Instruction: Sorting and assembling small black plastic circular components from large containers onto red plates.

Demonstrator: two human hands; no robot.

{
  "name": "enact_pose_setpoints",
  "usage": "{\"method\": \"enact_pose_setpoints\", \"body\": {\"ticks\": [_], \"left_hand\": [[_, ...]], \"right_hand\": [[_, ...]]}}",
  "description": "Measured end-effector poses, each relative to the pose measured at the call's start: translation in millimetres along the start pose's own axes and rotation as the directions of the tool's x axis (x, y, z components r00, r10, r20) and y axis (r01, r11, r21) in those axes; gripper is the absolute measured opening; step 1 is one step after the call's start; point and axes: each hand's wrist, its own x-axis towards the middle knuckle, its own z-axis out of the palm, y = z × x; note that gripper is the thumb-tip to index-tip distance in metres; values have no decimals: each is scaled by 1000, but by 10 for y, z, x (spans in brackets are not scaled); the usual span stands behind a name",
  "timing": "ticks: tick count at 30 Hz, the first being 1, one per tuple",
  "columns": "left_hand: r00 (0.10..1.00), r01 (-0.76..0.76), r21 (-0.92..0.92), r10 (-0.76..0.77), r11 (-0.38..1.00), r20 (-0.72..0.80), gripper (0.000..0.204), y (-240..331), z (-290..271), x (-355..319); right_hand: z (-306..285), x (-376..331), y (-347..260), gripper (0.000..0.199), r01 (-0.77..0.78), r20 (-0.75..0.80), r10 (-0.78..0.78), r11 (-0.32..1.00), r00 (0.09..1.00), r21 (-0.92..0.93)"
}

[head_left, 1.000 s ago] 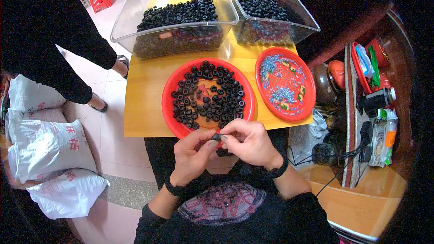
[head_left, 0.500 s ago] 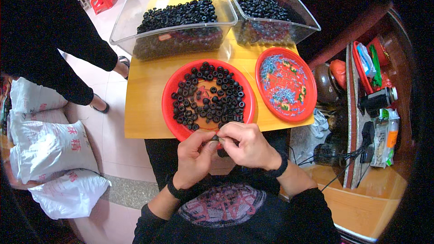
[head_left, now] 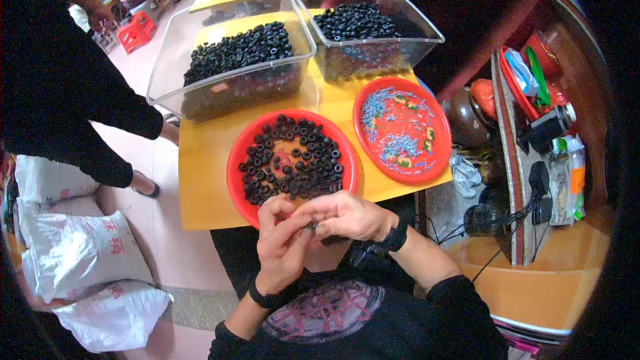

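My left hand [head_left: 283, 245] and my right hand [head_left: 352, 216] meet at the near rim of a round red tray [head_left: 235, 185]. Their fingers are pressed together, the right ones lying across the left ones. A small dark piece shows only slightly between the fingertips; most of it is hidden. Many black ring-shaped beads [head_left: 328, 167] are spread in the tray, just beyond my hands. To the right, a second red tray [head_left: 424, 120] holds tiny bluish pieces [head_left: 400, 145] in two loose heaps.
Two clear plastic bins [head_left: 227, 99] [head_left: 420, 43] of black beads stand farther back on the yellow table [head_left: 203, 180]. A person in black trousers [head_left: 100, 87] stands at the left, above white sacks [head_left: 90, 253]. A shelf [head_left: 510, 160] with cables and packages is at the right.
The view has shifted and tilted. My fingertips were pinching a small dark piece in plain sight; now the right fingers are straighter and cover it, lying over the left.
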Motion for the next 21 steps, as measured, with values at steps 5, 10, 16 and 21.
{"method": "enact_pose_setpoints", "body": {"ticks": [5,10,16,21], "left_hand": [[1000,-18,-109,21,994,22,24,61,20,15],[987,155,-264,-139,952,79,34,195,68,30],[977,71,-239,-20,968,212,32,124,101,77],[971,137,-189,-94,972,220,28,95,138,54]], "right_hand": [[30,-80,-31,37,39,-20,-41,997,999,-72],[34,-130,-20,27,61,-90,-75,986,993,-154],[159,-114,-43,16,106,-78,-134,950,988,-293],[132,-111,36,16,75,-150,-137,930,979,-359]]}}
